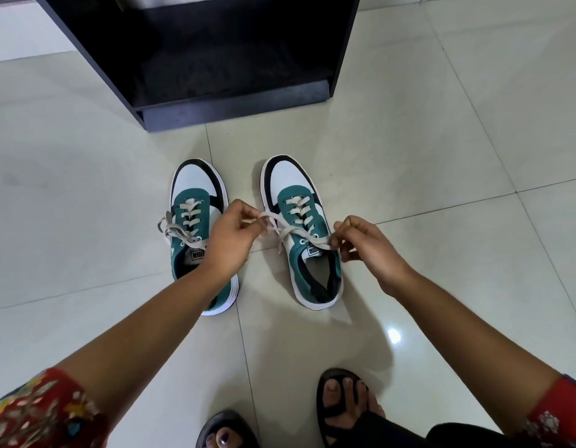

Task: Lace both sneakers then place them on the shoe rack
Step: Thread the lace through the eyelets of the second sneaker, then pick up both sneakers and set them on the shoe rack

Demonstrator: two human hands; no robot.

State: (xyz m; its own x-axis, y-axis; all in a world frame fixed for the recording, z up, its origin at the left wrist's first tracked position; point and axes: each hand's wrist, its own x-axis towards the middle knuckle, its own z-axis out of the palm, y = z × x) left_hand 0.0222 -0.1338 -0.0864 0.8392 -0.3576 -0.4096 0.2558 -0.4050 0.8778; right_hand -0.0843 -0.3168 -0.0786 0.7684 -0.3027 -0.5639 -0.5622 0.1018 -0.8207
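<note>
Two green, white and black sneakers stand side by side on the tiled floor, toes pointing away from me. The left sneaker (196, 202) has a tied cream lace lying over its left side. Over the right sneaker (299, 202) its cream lace (296, 232) is stretched sideways, crossed above the tongue. My left hand (230, 236) pinches the lace's left end; my right hand (364, 244) pinches its right end. A black shoe rack (235, 101) stands just beyond the sneakers, its low shelf dark and bare.
Glossy cream floor tiles (442, 156) spread all around. My two feet in black sandals (338, 402) are at the bottom edge, close behind the sneakers. Red patterned sleeves show at the lower corners.
</note>
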